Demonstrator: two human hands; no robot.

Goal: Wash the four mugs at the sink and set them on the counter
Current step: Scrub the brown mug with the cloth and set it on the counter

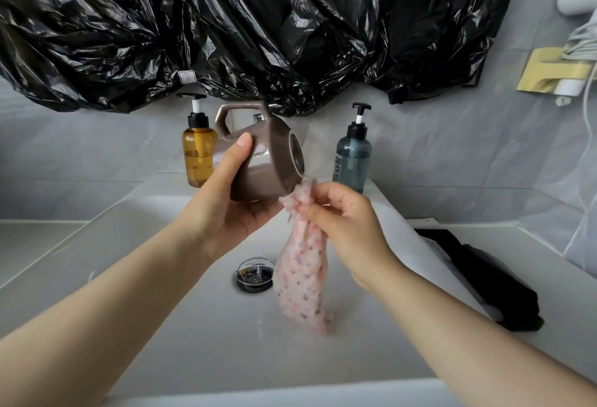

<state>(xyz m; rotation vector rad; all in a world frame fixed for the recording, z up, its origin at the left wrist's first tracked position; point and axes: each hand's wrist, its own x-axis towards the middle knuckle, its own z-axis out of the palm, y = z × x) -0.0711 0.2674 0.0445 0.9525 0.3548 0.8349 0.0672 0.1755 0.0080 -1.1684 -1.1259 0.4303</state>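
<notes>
A brown mug [268, 161] with an angular handle lies on its side above the white sink [193, 326], its base facing right. My left hand [223, 203] grips the mug round its body, thumb on top. My right hand [349, 232] pinches a pink dotted cloth [303, 277] whose upper end touches the mug's lower right edge while the rest hangs down over the basin. No other mugs show in this view.
An amber pump bottle [198, 151] and a blue-grey pump bottle [353, 154] stand at the back of the sink. The drain [255, 274] is open below. Black plastic sheeting [258, 25] hangs overhead. A black object [478, 274] lies on the right counter.
</notes>
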